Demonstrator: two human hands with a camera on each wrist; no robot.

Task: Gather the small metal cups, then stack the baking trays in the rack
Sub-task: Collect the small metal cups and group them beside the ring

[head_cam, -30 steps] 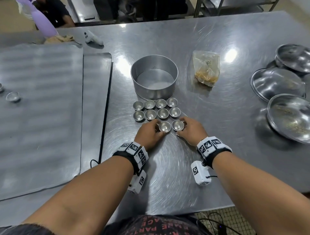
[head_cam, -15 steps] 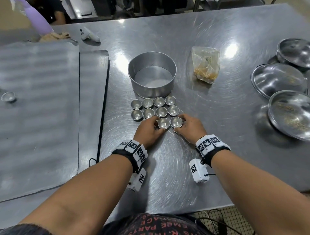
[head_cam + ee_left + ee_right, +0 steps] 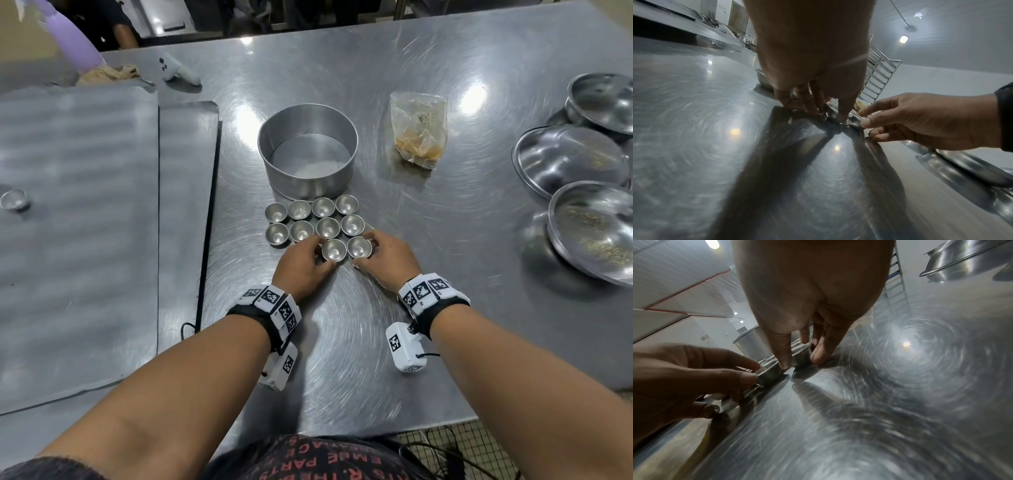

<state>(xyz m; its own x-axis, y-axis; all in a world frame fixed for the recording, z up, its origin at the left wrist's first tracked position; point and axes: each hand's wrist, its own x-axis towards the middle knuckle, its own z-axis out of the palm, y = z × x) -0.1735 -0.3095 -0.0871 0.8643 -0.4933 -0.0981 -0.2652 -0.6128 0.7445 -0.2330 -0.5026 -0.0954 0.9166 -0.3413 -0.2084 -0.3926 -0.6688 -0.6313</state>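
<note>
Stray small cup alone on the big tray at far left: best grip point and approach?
Pinch the stray cup across its rim from straight above, thumb and finger on opposite sides. It seems to stand mouth up, alone on the flat baking tray, so every side is free. Its low, tapering wall probably offers little for a side grab.

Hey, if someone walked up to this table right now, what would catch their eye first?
Probably the cluster of small metal cups in neat rows at the table's middle, just in front of the round cake tin. The left hand and right hand each pinch one cup of the nearest row. A lone cup sits far left on the baking tray.
</note>
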